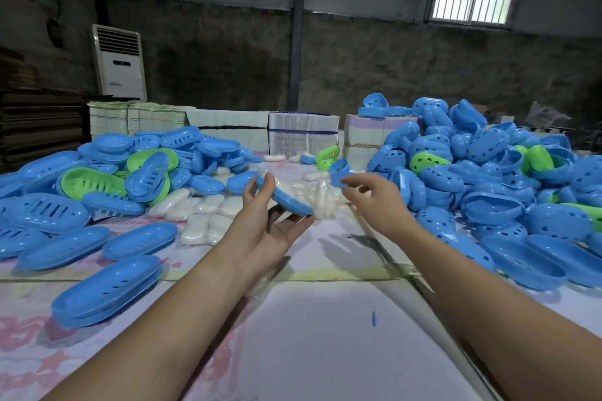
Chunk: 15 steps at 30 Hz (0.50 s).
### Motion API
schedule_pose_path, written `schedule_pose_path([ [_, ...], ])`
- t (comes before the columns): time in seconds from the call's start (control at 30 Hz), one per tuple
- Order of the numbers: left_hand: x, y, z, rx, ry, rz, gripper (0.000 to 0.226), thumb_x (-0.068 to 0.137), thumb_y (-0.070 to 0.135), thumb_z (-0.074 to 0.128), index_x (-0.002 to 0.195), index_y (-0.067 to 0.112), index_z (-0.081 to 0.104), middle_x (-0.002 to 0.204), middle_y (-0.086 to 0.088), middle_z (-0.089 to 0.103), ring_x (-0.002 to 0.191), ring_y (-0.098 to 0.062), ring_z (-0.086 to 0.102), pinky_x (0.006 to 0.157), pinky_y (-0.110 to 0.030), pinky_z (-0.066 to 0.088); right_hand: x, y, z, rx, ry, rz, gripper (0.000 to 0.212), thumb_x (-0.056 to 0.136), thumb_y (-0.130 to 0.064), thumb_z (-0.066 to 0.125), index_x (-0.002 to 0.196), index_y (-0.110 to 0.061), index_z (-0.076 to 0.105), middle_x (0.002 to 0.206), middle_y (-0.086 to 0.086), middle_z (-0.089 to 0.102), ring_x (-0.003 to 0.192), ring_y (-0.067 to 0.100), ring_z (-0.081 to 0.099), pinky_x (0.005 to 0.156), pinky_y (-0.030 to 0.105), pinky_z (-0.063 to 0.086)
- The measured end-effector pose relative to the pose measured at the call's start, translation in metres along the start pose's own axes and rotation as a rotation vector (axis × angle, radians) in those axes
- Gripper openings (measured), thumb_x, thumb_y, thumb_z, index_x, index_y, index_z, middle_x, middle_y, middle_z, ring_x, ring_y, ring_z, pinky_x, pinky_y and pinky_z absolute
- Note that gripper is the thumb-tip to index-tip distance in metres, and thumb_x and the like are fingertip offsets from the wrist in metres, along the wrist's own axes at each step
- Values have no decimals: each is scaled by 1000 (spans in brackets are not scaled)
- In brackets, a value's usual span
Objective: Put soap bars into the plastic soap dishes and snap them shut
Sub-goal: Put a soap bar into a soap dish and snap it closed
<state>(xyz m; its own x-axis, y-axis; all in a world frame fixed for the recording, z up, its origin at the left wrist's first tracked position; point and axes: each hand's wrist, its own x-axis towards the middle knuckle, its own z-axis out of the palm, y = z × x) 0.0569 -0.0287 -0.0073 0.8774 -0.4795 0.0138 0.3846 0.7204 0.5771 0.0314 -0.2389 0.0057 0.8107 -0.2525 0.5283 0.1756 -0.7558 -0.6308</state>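
Soap-filled blue oval plastic dish half [286,197] is tilting in the gripping left hand [265,231]; right hand [374,197], loosely spread at three o'clock, should be seating a lid squarely.

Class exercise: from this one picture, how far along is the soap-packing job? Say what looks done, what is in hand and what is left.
Done: closed blue dishes lie front left. In hand: the left hand holds a blue dish half with soap in it; the right hand reaches forward, holding nothing. Left: loose soap bars and piles of open halves.
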Motion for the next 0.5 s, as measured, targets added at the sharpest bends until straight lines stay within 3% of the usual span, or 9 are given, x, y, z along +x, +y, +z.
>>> schedule_pose_path([
  [0.13, 2, -7, -1, 23, -2, -45, 40, 96, 31, 67, 134, 38, 57, 128, -20, 64, 99, -43, 73, 76, -55, 62, -2, 51, -29, -646, 59, 242, 42, 91, -33, 57, 133, -30, 57, 136, 6, 51, 122, 34, 45, 101, 46, 38],
  [0.2, 2, -10, -3, 56, 6, -50, 38, 96, 32, 66, 132, 39, 57, 129, -20, 64, 101, -43, 72, 80, -56, 61, 1, 59, -40, -709, 60, 380, 45, 91, -37, 55, 135, -29, 51, 138, 8, 44, 126, 40, 39, 103, 52, 31],
  [0.33, 1, -11, -5, 85, 16, -49, 34, 96, 32, 64, 130, 38, 59, 131, -20, 63, 109, -43, 69, 85, -57, 58, 2, 69, -42, -822, -172, 550, 44, 91, -40, 52, 131, -20, 50, 139, 13, 39, 128, 50, 40, 110, 62, 27],
  [0.5, -1, -11, -6, 115, 12, -29, 44, 94, 33, 67, 136, 34, 57, 129, -21, 64, 102, -42, 72, 81, -55, 60, 1, 68, -44, -872, -155, 529, 35, 89, -34, 55, 120, -19, 54, 112, 7, 40, 117, 42, 49, 100, 53, 34],
])
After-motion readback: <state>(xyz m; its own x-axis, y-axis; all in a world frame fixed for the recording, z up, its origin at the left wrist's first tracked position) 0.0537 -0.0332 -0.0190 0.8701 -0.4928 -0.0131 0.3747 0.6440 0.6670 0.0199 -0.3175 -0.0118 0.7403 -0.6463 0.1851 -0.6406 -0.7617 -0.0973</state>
